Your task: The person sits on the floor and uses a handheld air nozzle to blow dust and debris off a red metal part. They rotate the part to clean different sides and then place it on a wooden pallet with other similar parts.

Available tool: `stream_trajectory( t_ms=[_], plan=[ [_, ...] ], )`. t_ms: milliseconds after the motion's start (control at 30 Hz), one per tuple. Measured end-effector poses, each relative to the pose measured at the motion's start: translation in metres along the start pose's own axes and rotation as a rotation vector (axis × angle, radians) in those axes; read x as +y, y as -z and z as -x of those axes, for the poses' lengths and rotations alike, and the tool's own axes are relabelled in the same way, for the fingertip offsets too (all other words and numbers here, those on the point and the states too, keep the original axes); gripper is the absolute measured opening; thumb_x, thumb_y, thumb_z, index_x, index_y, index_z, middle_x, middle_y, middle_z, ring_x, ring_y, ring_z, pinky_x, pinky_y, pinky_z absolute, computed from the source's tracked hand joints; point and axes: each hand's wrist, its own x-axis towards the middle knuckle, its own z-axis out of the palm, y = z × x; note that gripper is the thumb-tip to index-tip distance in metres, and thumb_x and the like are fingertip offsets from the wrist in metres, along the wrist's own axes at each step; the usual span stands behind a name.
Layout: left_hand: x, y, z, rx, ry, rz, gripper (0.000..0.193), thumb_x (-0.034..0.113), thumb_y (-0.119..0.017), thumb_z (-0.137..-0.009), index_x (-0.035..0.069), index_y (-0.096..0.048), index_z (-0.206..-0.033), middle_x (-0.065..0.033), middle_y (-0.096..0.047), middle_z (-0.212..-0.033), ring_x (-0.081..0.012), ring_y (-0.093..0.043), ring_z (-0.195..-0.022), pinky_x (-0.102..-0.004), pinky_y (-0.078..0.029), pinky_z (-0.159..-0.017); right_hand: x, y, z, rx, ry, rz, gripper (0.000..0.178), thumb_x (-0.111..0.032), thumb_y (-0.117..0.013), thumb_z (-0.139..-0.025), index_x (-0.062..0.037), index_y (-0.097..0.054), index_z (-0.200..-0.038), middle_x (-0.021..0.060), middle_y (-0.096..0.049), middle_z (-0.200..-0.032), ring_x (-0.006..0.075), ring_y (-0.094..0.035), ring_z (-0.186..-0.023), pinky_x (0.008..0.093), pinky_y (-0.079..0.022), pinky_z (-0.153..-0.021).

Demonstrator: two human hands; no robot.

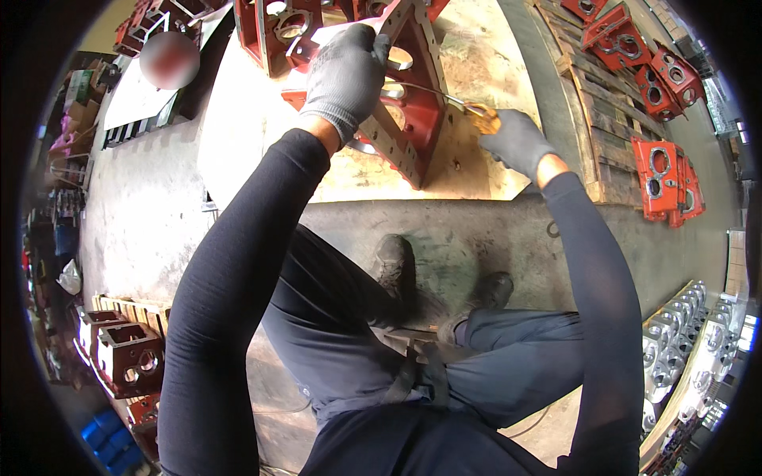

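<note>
Two black-sleeved arms, the left sleeve (230,285) and the right sleeve (599,301), stretch forward over the person's dark trousers (341,333). The grey-gloved left hand (345,79) lies over a red metal casting (429,111) with round openings, which stands on a pale plywood sheet (258,151) ahead of the person; its fingers are bent, but I cannot tell whether they grasp the casting. The grey-gloved right hand (517,143) has its fingers closed around an amber-handled tool (482,117), whose thin metal shank points left to the casting. On the right, more red castings (663,170) sit on and beside a wooden pallet (607,115).
</note>
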Motion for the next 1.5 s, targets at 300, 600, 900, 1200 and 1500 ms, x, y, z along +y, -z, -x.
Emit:
stream_trajectory(
  t_ms=[300, 600, 900, 1200, 1500],
  plan=[
    [0.001, 0.003, 0.001, -0.002, 0.005, 0.014, 0.037, 0.035, -0.059, -0.107, -0.001, -0.070, -0.111, -0.0241, -0.068, -0.104, -0.0436, -0.069, -0.095, -0.0482, -0.054, -0.087, -0.002, 0.015, -0.012, -0.183, -0.076, -0.148, 0.027, -0.012, -0.076, -0.086, 0.0017, -0.064, -0.106, 0.0072, -0.066, -0.071, 0.0146, -0.060, -0.052, 0.0302, -0.047, -0.043],
    [-0.004, 0.000, 0.003, 0.022, -0.048, 0.040, 0.037, 0.034, -0.060, -0.107, -0.001, -0.071, -0.111, -0.0243, -0.069, -0.105, -0.0439, -0.069, -0.096, -0.0486, -0.054, -0.088, -0.006, 0.032, 0.001, -0.347, -0.050, -0.152, 0.025, -0.016, -0.077, -0.085, -0.0002, -0.062, -0.098, 0.0023, -0.061, -0.068, 0.0101, -0.056, -0.051, 0.0279, -0.045, -0.045],
    [-0.005, 0.002, 0.004, 0.025, -0.021, 0.030, 0.038, 0.035, -0.057, -0.107, 0.001, -0.071, -0.114, -0.0232, -0.070, -0.101, -0.0432, -0.070, -0.093, -0.0482, -0.054, -0.085, 0.026, 0.060, 0.027, -0.218, -0.091, 0.116, 0.027, -0.014, -0.077, -0.077, 0.0025, -0.062, -0.093, 0.0073, -0.063, -0.067, 0.0156, -0.064, -0.054, 0.0336, -0.051, -0.046],
    [-0.004, -0.001, -0.001, -0.012, -0.018, -0.016, 0.036, 0.034, -0.058, -0.108, 0.001, -0.070, -0.116, -0.0220, -0.071, -0.100, -0.0414, -0.070, -0.092, -0.0468, -0.054, -0.084, 0.057, 0.059, 0.041, 0.024, -0.019, 0.210, 0.029, -0.018, -0.076, -0.078, 0.0053, -0.069, -0.094, 0.0198, -0.072, -0.081, 0.0293, -0.073, -0.075, 0.0415, -0.057, -0.072],
    [-0.006, 0.005, 0.002, 0.040, -0.044, 0.025, 0.035, 0.035, -0.061, -0.104, 0.002, -0.067, -0.095, -0.0255, -0.069, -0.091, -0.0480, -0.066, -0.092, -0.0525, -0.051, -0.080, 0.071, 0.039, 0.057, -0.036, -0.176, -0.021, 0.035, -0.020, -0.078, -0.082, 0.0059, -0.070, -0.103, 0.0184, -0.074, -0.083, 0.0283, -0.073, -0.075, 0.0417, -0.058, -0.072]
  ],
)
